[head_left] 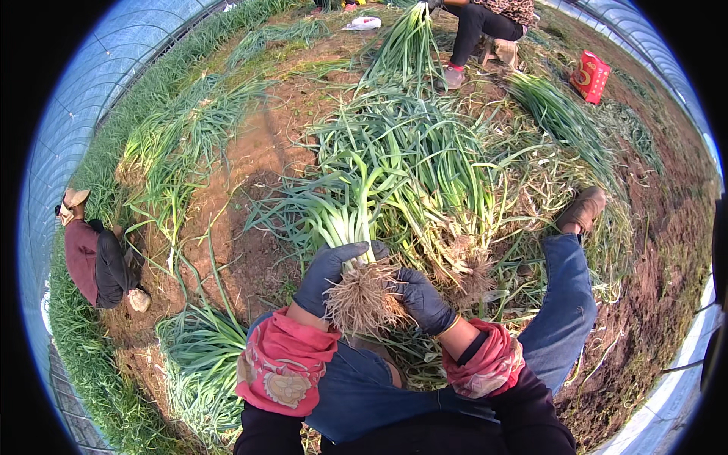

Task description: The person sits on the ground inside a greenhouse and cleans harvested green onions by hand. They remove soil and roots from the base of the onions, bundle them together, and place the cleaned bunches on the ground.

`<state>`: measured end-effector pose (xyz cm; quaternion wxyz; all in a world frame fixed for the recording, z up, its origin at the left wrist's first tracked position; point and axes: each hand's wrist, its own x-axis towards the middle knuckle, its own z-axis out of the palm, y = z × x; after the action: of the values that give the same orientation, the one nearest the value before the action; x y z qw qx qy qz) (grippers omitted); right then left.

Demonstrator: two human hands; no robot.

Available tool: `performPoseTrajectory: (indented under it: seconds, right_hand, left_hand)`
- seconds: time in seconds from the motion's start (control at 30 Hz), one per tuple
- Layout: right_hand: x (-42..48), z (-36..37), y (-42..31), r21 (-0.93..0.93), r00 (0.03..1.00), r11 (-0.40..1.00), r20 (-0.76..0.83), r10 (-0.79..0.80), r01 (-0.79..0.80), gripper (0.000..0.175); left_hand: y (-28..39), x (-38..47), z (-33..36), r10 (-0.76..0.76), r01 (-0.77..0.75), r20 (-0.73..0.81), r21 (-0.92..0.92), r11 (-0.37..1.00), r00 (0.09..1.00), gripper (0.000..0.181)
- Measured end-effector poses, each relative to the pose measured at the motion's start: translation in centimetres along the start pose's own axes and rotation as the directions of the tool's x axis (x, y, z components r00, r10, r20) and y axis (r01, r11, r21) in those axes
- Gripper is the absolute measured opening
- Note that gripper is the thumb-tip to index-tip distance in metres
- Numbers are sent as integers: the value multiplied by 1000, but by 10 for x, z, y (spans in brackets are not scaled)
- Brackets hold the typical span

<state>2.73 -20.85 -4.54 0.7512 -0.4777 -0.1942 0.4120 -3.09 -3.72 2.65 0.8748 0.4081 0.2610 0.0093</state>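
Observation:
My left hand (319, 280), in a dark glove, grips a bunch of green onions (344, 226) around the white stalks just above the roots. The leaves fan away from me and the shaggy tan roots (364, 298) point towards my body. My right hand (424, 300), also gloved, has its fingers curled at the right side of these roots; its fingertips are partly hidden among them. Just beyond my right hand lies a large heap of untrimmed green onions (438, 165), with dry leaves and soil-stained roots at its near end.
Another green onion pile (207, 352) lies by my left knee. Loose plants (173, 133) lie on the soil further left. A crouching person (94, 256) is at far left; a seated person (483, 28) holds a bunch ahead. A red bag (590, 77) stands at right, near a laid bundle (560, 119).

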Motion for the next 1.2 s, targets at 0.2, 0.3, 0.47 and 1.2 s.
performPoseTrajectory:
  seconds: [0.2,0.3,0.47,1.2]
  right_hand:
    - [17,-114,54,-888,826,263,-451,-339,-377,44]
    - [12,-139,58,-885,880,67,-465,-96,-460,44]
    - [25,-162,63,-688,884,647,-464,-44,-329,32]
    - [-31,-15,22,190,962,953,-99,256,-234,16]
  left_hand:
    - [49,-9,-10,361,-354,-61,-408,842,930,30]
    - [72,-25,18,499,-558,-249,-367,745,830,38]
    - [80,-14,-19,623,-641,-154,-156,751,767,34]
    - [-62,6,-26,25,-32,25,388,921,999,17]
